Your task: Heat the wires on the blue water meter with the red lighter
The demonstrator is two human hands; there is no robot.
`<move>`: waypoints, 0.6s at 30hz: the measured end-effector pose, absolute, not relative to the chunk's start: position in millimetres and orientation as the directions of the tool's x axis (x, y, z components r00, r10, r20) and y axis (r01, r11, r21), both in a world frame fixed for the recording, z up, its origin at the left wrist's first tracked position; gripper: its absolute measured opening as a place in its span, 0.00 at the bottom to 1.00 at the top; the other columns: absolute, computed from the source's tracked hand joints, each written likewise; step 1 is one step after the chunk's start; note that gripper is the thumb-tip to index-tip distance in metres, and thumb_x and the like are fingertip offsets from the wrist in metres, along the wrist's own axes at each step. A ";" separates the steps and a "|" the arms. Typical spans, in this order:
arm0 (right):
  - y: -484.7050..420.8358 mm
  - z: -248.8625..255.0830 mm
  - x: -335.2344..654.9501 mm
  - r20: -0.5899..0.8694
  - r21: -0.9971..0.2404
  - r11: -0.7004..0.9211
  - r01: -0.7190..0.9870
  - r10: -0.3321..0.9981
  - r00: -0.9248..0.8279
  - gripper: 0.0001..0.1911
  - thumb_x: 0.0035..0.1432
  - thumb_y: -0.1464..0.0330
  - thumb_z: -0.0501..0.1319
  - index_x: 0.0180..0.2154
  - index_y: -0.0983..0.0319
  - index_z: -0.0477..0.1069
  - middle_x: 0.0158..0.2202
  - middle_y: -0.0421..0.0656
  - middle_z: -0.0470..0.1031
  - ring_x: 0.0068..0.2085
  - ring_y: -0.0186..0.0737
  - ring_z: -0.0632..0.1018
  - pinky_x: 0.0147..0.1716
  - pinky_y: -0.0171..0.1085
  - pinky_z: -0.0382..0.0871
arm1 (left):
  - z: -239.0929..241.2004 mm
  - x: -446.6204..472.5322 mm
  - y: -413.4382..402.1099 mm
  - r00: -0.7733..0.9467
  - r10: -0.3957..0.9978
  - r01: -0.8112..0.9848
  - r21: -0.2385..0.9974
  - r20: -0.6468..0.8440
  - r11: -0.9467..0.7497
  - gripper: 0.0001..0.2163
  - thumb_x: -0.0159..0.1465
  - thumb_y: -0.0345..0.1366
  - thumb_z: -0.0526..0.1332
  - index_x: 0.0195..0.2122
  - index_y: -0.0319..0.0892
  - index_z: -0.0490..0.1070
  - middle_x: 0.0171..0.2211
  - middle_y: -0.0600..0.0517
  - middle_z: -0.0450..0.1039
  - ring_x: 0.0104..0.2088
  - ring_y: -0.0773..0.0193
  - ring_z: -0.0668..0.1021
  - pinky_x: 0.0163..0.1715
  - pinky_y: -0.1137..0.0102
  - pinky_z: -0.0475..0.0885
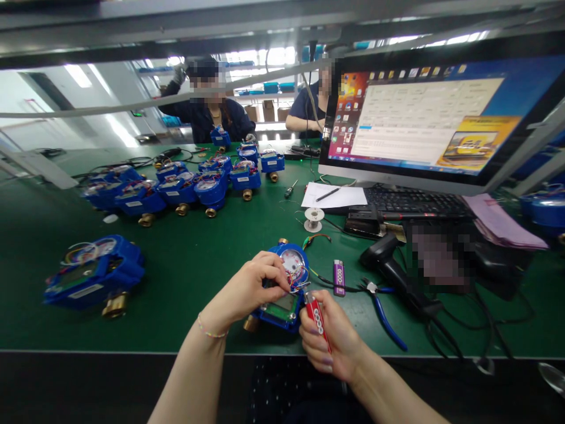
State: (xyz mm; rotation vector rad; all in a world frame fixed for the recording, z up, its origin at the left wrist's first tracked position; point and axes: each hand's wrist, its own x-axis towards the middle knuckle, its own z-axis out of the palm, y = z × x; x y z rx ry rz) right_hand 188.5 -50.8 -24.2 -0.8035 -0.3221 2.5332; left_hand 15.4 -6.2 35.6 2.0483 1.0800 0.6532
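In front of me lies a blue water meter (279,323) with a round dial, a green circuit board and brass ends. Over it, my left hand (265,277) is closed in a pinch on thin wires (301,286) that come out of the meter. My right hand (333,335) grips a red lighter (316,318) upright, its metal top close to the wire ends. No flame can be made out. To the right lie a purple lighter (339,278) and blue-handled cutting pliers (384,318).
Another open blue meter (95,274) sits at left, with several more (176,188) behind. A solder wire spool (313,219), screwdriver (291,188), paper (331,195), barcode scanner (397,274), keyboard (410,203) and monitor (424,118) occupy the right. Two people (216,118) sit across the green table (194,318).
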 end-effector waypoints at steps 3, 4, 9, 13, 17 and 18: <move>-50.8 -21.7 187.9 -0.501 -0.356 -0.869 -0.345 0.489 -0.714 0.34 0.57 0.54 0.29 0.10 0.61 0.55 0.05 0.36 0.49 0.06 0.28 0.52 0.03 0.27 0.44 | 35.5 15.6 -6.3 0.516 0.851 0.480 0.788 0.102 -0.386 0.07 0.52 0.24 0.64 0.24 0.44 0.74 0.30 0.54 0.70 0.41 0.63 0.69 0.47 0.65 0.62; -50.9 -21.2 187.7 -0.504 -0.357 -0.868 -0.345 0.490 -0.711 0.34 0.57 0.54 0.29 0.10 0.61 0.55 0.05 0.36 0.49 0.05 0.28 0.52 0.03 0.27 0.44 | 35.5 15.6 -6.3 0.513 0.852 0.479 0.790 0.103 -0.383 0.07 0.52 0.24 0.64 0.24 0.44 0.74 0.30 0.54 0.70 0.41 0.63 0.69 0.47 0.65 0.62; -50.8 -22.0 188.8 -0.485 -0.358 -0.860 -0.365 0.505 -0.714 0.34 0.58 0.54 0.29 0.10 0.61 0.54 0.05 0.36 0.49 0.06 0.28 0.51 0.03 0.27 0.44 | 35.7 15.6 -5.9 0.509 0.855 0.482 0.789 0.103 -0.381 0.07 0.52 0.24 0.65 0.23 0.44 0.74 0.30 0.54 0.70 0.41 0.63 0.69 0.46 0.66 0.62; -50.0 -23.8 189.6 -0.461 -0.363 -0.851 -0.379 0.518 -0.720 0.34 0.58 0.53 0.29 0.10 0.61 0.54 0.05 0.36 0.48 0.06 0.28 0.51 0.03 0.27 0.44 | 35.7 15.5 -5.8 0.515 0.850 0.476 0.788 0.111 -0.391 0.07 0.52 0.24 0.64 0.23 0.44 0.73 0.30 0.55 0.70 0.41 0.63 0.69 0.46 0.66 0.62; -49.8 -25.1 189.7 -0.453 -0.364 -0.848 -0.385 0.522 -0.722 0.34 0.58 0.53 0.29 0.10 0.61 0.54 0.06 0.36 0.49 0.06 0.28 0.51 0.03 0.27 0.44 | 35.3 15.5 -5.6 0.518 0.848 0.475 0.789 0.107 -0.390 0.08 0.52 0.23 0.64 0.24 0.44 0.73 0.30 0.55 0.70 0.41 0.63 0.69 0.46 0.66 0.62; -49.9 -25.3 189.7 -0.455 -0.365 -0.848 -0.385 0.523 -0.721 0.34 0.58 0.53 0.30 0.10 0.61 0.54 0.06 0.36 0.49 0.06 0.28 0.51 0.03 0.27 0.44 | 35.2 15.5 -5.5 0.518 0.848 0.476 0.788 0.107 -0.390 0.08 0.52 0.23 0.64 0.23 0.44 0.73 0.30 0.55 0.71 0.41 0.63 0.69 0.46 0.66 0.62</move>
